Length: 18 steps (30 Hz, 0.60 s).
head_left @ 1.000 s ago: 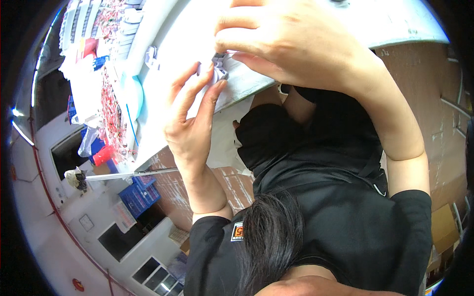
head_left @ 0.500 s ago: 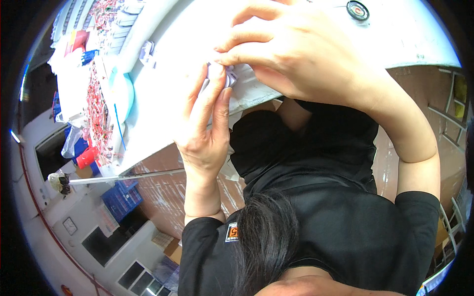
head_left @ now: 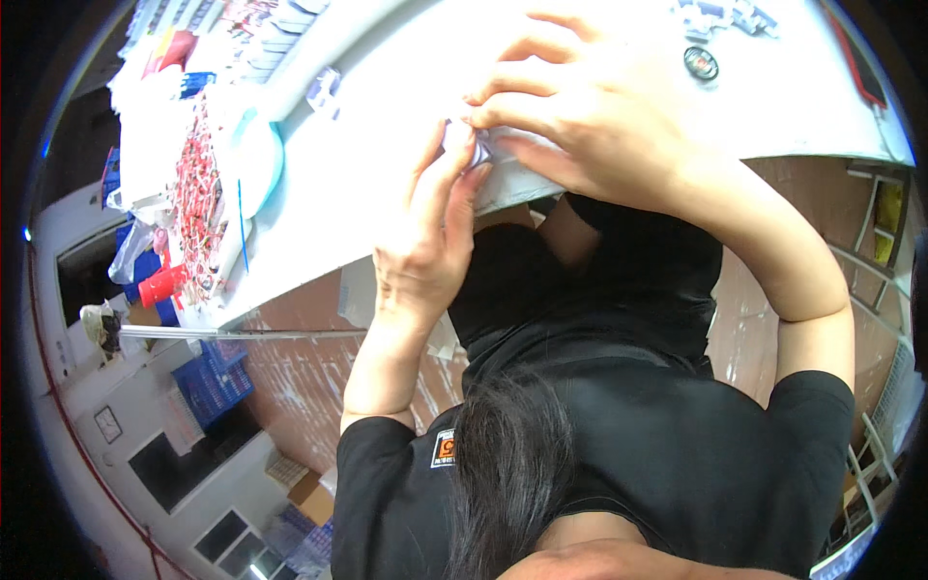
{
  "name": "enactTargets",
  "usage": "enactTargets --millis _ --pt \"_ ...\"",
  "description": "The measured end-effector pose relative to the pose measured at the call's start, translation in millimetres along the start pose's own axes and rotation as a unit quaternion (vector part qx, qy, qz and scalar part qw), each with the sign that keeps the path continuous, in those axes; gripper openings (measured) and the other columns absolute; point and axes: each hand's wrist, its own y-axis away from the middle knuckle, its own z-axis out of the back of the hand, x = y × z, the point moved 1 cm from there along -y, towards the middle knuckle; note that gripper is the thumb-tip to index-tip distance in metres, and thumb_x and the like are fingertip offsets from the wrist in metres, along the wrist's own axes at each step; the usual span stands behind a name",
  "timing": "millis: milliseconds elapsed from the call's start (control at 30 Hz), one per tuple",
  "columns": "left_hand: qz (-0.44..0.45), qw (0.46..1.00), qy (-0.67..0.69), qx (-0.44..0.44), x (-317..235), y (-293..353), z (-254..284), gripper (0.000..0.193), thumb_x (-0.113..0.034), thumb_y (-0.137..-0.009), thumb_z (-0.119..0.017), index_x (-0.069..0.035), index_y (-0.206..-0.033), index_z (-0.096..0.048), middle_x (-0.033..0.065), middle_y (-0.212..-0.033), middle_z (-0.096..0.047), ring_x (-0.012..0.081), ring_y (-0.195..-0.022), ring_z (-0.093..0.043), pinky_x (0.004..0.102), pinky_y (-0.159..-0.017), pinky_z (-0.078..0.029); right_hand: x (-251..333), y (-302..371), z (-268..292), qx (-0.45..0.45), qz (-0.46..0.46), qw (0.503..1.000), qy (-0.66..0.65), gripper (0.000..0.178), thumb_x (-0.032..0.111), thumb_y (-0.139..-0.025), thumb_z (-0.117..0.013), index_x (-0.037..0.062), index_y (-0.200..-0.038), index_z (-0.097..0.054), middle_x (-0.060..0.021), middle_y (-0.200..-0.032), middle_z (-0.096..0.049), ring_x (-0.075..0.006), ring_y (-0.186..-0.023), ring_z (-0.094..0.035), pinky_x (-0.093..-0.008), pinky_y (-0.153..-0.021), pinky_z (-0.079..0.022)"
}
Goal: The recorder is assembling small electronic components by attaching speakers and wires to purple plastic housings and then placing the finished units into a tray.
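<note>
1. Forearms in the head view: the left one rises from the lower middle, nearly upright and leaning slightly right; the right one comes up from the right, its elbow bent, then runs up and left over the table [head_left: 319, 217].
2. Left hand [head_left: 423, 246]: back toward the camera, wrist nearly straight, fingers pointing up. Thumb and fingers pinch a small white part [head_left: 479, 153] near the table's front edge.
3. Right hand [head_left: 614, 135]: above and to the right of the left, back of the hand upward, fingers fanned and curved leftward, with gaps between them. The lowest fingertip reaches the top of the white part, by the left fingertips; whether the fingers grip it, I cannot tell.
4. Around them on the table: a white piece [head_left: 324, 92] up and left of the hands, a round black disc [head_left: 701, 64] to the right of the right hand, and a cluster of pale parts [head_left: 725, 17] beyond the disc.
5. Farther left: a pale blue dish [head_left: 263, 164], a heap of red-and-white wires [head_left: 198, 198] beside it, and a red container [head_left: 161, 284] near the corner.
</note>
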Motion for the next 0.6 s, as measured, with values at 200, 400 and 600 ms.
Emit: enactTargets --millis 200,400,600 --pt "0.155 0.977 0.142 0.032 15.3 -20.0 14.3 0.032 -0.011 -0.085 -0.075 -0.003 -0.116 -0.066 0.0145 -0.103 -0.068 0.0235 -0.093 -0.066 0.0337 -0.084 -0.051 -8.9 -17.2 -23.0 0.026 -0.049 0.998 -0.017 0.024 0.020 -0.077 -0.076 0.0100 -0.097 -0.066 -0.0072 -0.097 -0.060 -0.0284 -0.106 -0.055 -0.0418 -0.095 -0.044" --pt "0.095 0.988 0.119 -0.001 29.6 -19.5 11.8 0.034 -0.014 -0.082 -0.078 -0.003 -0.112 -0.066 0.0123 -0.095 -0.068 0.0216 -0.089 -0.066 0.0330 -0.080 -0.052 -21.3 -24.9 -37.1 0.059 -0.101 0.981 -0.156 0.023 0.015 -0.074 -0.080 0.0052 -0.087 -0.064 -0.0100 -0.094 -0.058 -0.0259 -0.088 -0.058 -0.0383 -0.077 -0.048" --pt "0.101 0.992 0.077 0.012 16.5 -29.0 18.2 0.032 -0.011 -0.084 -0.078 0.001 -0.110 -0.067 0.0085 -0.095 -0.071 0.0156 -0.091 -0.065 0.0283 -0.085 -0.050 -23.8 -30.3 -34.4 0.082 -0.110 0.966 -0.220 0.027 0.018 -0.072 -0.083 0.0035 -0.087 -0.064 -0.0100 -0.093 -0.057 -0.0234 -0.084 -0.057 -0.0361 -0.072 -0.047"
